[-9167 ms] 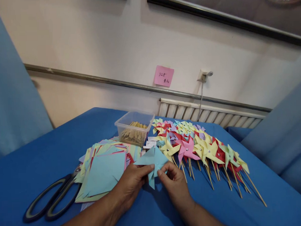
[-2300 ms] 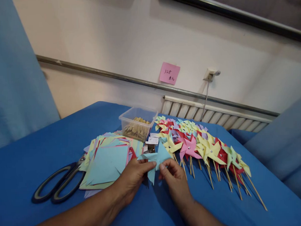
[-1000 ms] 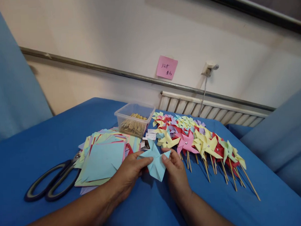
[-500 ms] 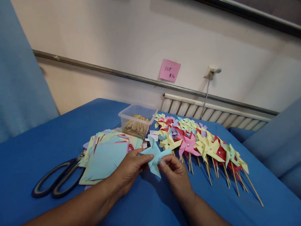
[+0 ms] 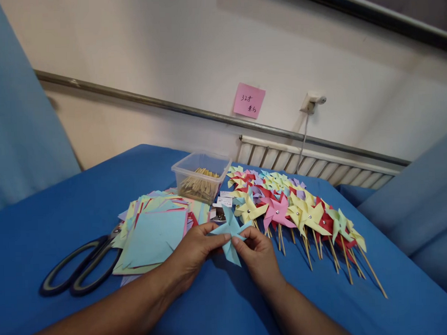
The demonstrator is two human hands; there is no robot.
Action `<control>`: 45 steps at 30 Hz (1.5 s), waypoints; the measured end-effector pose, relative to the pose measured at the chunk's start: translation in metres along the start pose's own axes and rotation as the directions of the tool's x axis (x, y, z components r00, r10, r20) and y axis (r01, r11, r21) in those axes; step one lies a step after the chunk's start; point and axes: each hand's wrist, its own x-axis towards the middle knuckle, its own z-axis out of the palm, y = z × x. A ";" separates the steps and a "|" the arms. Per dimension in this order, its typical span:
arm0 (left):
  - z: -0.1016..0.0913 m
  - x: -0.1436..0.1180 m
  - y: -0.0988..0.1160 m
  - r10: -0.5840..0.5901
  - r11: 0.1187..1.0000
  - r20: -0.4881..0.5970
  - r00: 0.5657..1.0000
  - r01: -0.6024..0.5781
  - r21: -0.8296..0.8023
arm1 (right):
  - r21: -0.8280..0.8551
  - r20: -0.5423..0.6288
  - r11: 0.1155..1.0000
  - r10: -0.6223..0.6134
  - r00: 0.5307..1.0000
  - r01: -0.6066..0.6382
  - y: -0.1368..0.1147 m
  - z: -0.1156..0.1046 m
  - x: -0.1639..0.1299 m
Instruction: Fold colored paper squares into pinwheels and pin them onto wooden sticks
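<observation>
A light-blue paper pinwheel [image 5: 232,225] with folded blades is held between both hands, above the blue cloth. My left hand [image 5: 195,249] pinches it from the left, the thumb near its centre. From the right, my right hand [image 5: 258,254] grips it with thumb and forefinger, the thumb also close to the middle. No stick shows on this pinwheel. Just behind it sits a small open box of dark metal bits [image 5: 220,214], too small to make out well. Left of my hands lies a stack of coloured paper sheets [image 5: 156,236], a light-blue one on top.
Large scissors [image 5: 80,265] lie left of the paper, their blades partly under it. A clear plastic box [image 5: 202,175] of short wooden sticks stands behind. Finished pinwheels on sticks [image 5: 278,212] lie in rows at the right. A wall with a radiator [image 5: 315,166] closes the back.
My right thumb has moved in towards the pinwheel's centre, and the hands are closer together. The camera view has shifted slightly, showing more of the small box behind.
</observation>
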 end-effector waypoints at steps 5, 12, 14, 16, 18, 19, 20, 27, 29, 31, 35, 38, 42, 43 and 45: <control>-0.003 0.003 -0.004 -0.001 1.000 0.002 1.000 0.001 0.030 | -0.065 -0.024 0.998 -0.011 1.000 0.010 0.003 0.000 0.001; -0.004 0.004 -0.004 0.009 0.997 -0.018 1.000 -0.007 0.080 | -0.166 -0.004 0.986 -0.022 1.000 0.021 0.009 -0.005 0.003; -0.004 0.005 -0.004 0.008 0.996 -0.014 1.000 -0.007 0.087 | -0.164 -0.001 0.986 -0.029 1.000 0.028 0.009 -0.005 0.003; -0.005 0.005 -0.005 0.009 0.996 -0.012 1.000 -0.008 0.089 | -0.145 0.006 0.989 -0.021 1.000 0.021 0.009 -0.004 0.003; -0.005 0.005 -0.005 0.012 0.996 -0.022 1.000 -0.010 0.092 | -0.120 0.012 0.993 -0.002 1.000 0.003 0.010 -0.004 0.002; -0.005 0.005 -0.005 0.016 0.995 -0.032 0.999 -0.013 0.095 | -0.106 0.011 0.994 0.008 1.000 -0.007 0.010 -0.003 0.002; -0.004 0.005 -0.005 0.020 0.995 -0.044 0.999 -0.016 0.099 | -0.089 0.010 0.996 0.018 1.000 -0.017 0.010 -0.003 0.001; -0.002 0.002 0.001 0.069 0.996 -0.068 0.995 -0.065 0.057 | 0.226 -0.075 0.973 -0.041 0.996 0.057 0.000 0.006 -0.002; -0.001 0.001 0.000 0.073 0.996 -0.061 0.995 -0.070 0.059 | 0.274 -0.058 0.961 -0.028 0.998 0.043 -0.002 0.007 -0.002; 0.000 0.001 -0.003 0.079 0.995 -0.056 0.995 -0.075 0.070 | 0.254 -0.037 0.967 -0.011 0.999 0.020 -0.003 0.006 -0.001; 0.001 0.003 -0.007 0.081 0.986 -0.060 0.995 -0.071 0.154 | 0.115 -0.084 0.993 -0.016 0.996 0.025 0.000 0.002 0.000; 0.000 0.004 -0.008 0.064 0.972 -0.038 0.997 -0.054 0.229 | 0.071 -0.087 0.997 -0.030 0.996 0.036 0.000 -0.001 0.001; -0.001 0.003 -0.004 0.050 0.978 0.009 0.999 -0.051 0.202 | 0.024 -0.043 0.998 -0.050 0.998 0.051 -0.005 -0.002 0.002; -0.001 0.003 -0.003 0.047 0.980 0.026 0.999 -0.051 0.190 | 0.013 -0.038 0.999 -0.053 0.998 0.053 -0.007 -0.003 0.002; -0.001 0.002 -0.001 0.038 0.982 0.051 0.998 -0.047 0.181 | 0.000 -0.021 0.999 -0.047 0.999 0.047 -0.010 -0.003 0.003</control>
